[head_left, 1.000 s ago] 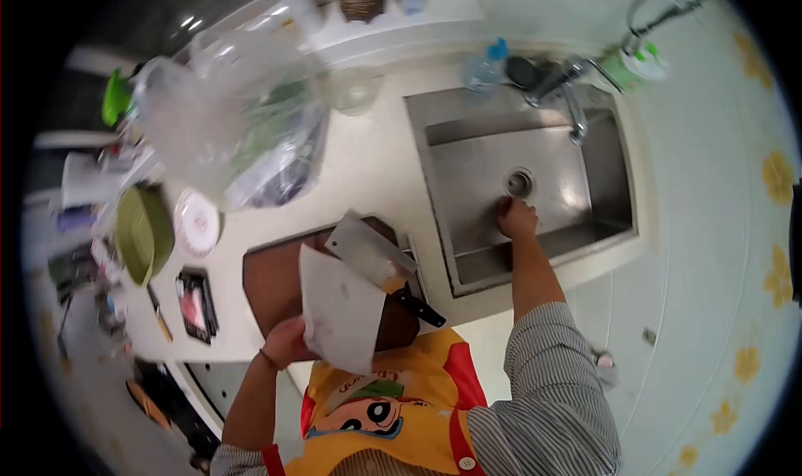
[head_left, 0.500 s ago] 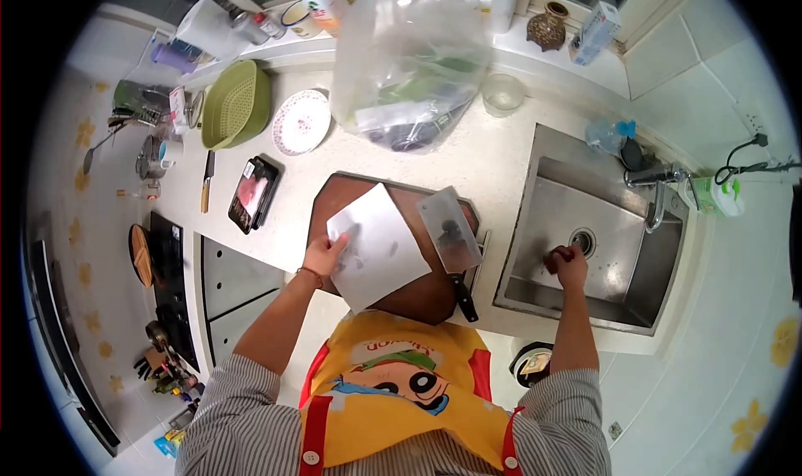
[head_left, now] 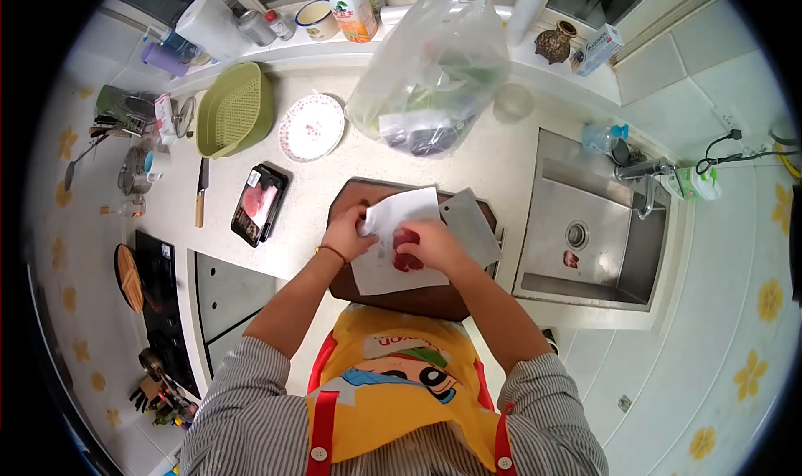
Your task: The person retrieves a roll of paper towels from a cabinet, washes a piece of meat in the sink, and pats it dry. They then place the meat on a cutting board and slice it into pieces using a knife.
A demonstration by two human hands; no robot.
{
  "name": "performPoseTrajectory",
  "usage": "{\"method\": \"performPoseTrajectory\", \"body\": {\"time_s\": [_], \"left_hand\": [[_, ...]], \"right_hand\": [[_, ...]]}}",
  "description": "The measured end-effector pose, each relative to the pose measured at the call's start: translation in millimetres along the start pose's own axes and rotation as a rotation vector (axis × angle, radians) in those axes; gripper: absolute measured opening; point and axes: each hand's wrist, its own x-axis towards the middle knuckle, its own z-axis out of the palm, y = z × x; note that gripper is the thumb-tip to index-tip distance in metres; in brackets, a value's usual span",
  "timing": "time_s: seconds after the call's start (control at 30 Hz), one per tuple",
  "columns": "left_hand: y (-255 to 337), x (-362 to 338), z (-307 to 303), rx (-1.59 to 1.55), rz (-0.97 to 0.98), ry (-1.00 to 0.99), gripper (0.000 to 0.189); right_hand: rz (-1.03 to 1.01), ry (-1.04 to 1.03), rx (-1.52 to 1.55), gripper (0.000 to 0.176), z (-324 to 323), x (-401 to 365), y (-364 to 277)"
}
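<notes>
My left hand (head_left: 351,234) pinches the left edge of a sheet of white paper (head_left: 380,274), which lies over a brown cutting board (head_left: 355,194). On the paper, my right hand (head_left: 434,247) has its fingers closed on a dark red piece of meat (head_left: 407,259). Under my right wrist a cleaver (head_left: 470,224) rests on the board's right side; its handle is hidden by my arm. Another small piece of meat (head_left: 571,259) lies in the sink (head_left: 547,267) near the drain.
Left of the board is a black tray of packed meat (head_left: 257,205), with a small knife (head_left: 200,196) beyond it. Behind stand a green basket (head_left: 236,113), a patterned plate (head_left: 311,128), a bulging plastic bag (head_left: 430,83) and a glass bowl (head_left: 513,103).
My right hand has moved left from the sink to the paper, bringing a piece of meat. My left hand has shifted slightly right, and the paper now lies further right, partly over the cleaver.
</notes>
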Motion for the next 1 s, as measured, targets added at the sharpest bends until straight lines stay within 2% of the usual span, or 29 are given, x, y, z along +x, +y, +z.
{"method": "performPoseTrajectory", "body": {"time_s": [0.03, 0.07, 0.1, 0.17, 0.2, 0.27, 0.3, 0.33, 0.37, 0.4, 0.43, 0.47, 0.5, 0.53, 0.57, 0.6, 0.63, 0.67, 0.7, 0.73, 0.77, 0.8, 0.83, 0.9, 0.93, 1.0], "left_hand": [[-1.4, -0.8, 5.3, 0.003, 0.044, 0.188, 0.069], [8.5, -12.0, 6.2, 0.100, 0.103, 0.320, 0.076], [11.4, -19.1, 8.5, 0.084, 0.112, 0.301, 0.076], [15.6, -23.5, 18.2, 0.142, 0.360, 0.376, 0.069], [16.6, -23.2, 24.5, 0.155, 0.379, 0.346, 0.068], [13.0, -17.8, 35.8, 0.228, 0.386, 0.343, 0.067], [13.6, -17.1, 37.1, 0.288, 0.363, 0.365, 0.068], [5.5, -11.4, 36.2, 0.188, 0.301, 0.320, 0.069], [-1.6, -8.9, 37.9, 0.093, 0.225, 0.281, 0.071], [-3.2, -6.1, 36.4, -0.021, 0.294, 0.398, 0.070], [-5.7, -8.3, 37.0, -0.445, 0.008, 0.276, 0.066], [-23.1, -5.7, 38.4, -0.518, -0.035, 0.180, 0.059], [-39.9, -3.4, 36.4, -0.596, -0.069, 0.090, 0.053], [-28.9, -11.0, 19.1, -0.567, -0.226, -0.068, 0.041], [-30.6, -14.3, 10.3, -0.354, -0.271, -0.118, 0.030], [-35.2, -17.6, 7.4, -0.345, -0.278, -0.106, 0.030], [-41.0, -19.8, 7.5, -0.340, -0.282, -0.096, 0.031], [-44.7, -23.1, 7.7, -0.315, -0.225, -0.006, 0.029], [-38.2, -29.1, 6.5, -0.318, -0.240, 0.033, 0.029], [-27.8, -31.8, 7.0, -0.505, -0.338, 0.070, 0.030], [-20.3, -32.4, 4.6, -0.695, -0.423, 0.107, 0.031], [-24.6, -30.8, 5.8, -0.738, -0.396, 0.098, 0.029], [-31.1, -28.8, 8.4, -0.716, -0.341, 0.128, 0.026], [-33.0, -25.7, 9.6, -0.699, -0.326, 0.191, 0.020], [-35.9, -22.5, 12.0, -0.699, -0.325, 0.202, 0.020], [-41.8, -19.8, 15.7, -0.694, -0.210, 0.307, 0.019]], "right_hand": [[-0.044, 0.113, -0.150, 0.046, 1.5, 0.6, -0.3], [-0.211, 0.279, -0.161, 0.043, -9.9, -4.7, -0.9], [-0.111, 0.344, -0.161, 0.039, -28.9, -17.1, 0.2], [0.112, 0.540, -0.146, 0.031, -77.1, -51.8, 38.7], [0.228, 0.671, -0.124, 0.027, -99.8, -73.6, 86.2], [0.440, 0.815, -0.404, 0.034, -142.6, -122.9, 211.0], [0.656, 0.715, -0.522, 0.040, -156.9, -147.3, 259.2], [0.863, 0.597, -0.627, 0.047, -170.0, -166.3, 298.5], [0.940, 0.559, -0.604, 0.050, -180.9, -177.5, 327.7], [1.004, 0.500, -0.572, 0.054, -182.4, -183.5, 358.2], [0.891, 0.410, -0.631, 0.054, -182.0, -199.5, 402.4], [1.012, 0.048, -0.699, 0.059, -178.6, -220.2, 522.3], [1.045, -0.006, -0.705, 0.057, -179.8, -218.0, 493.3], [1.205, 0.254, -0.517, 0.056, -182.0, -200.5, 406.0], [0.993, -0.073, -0.768, 0.056, -181.7, -215.4, 448.0], [1.186, 0.036, -0.644, 0.054, -175.9, -216.9, 466.7], [1.078, -0.114, -0.803, 0.053, -175.2, -215.3, 452.2], [0.957, -0.257, -0.965, 0.053, -177.6, -216.5, 439.2], [1.019, -0.027, -0.900, 0.051, -170.6, -222.9, 453.0], [1.068, 0.202, -0.820, 0.051, -166.2, -225.0, 471.3], [1.037, 0.247, -0.732, 0.055, -173.4, -219.6, 454.4], [1.011, 0.286, -0.640, 0.059, -180.7, -216.6, 437.4], [0.984, 0.283, -0.641, 0.059, -183.7, -211.4, 428.6], [1.087, 0.273, -0.597, 0.069, -188.6, -203.7, 418.5], [1.077, 0.274, -0.596, 0.069, -194.2, -197.6, 410.6], [1.331, -0.056, -0.359, 0.079, -201.6, -196.0, 386.3]]}}
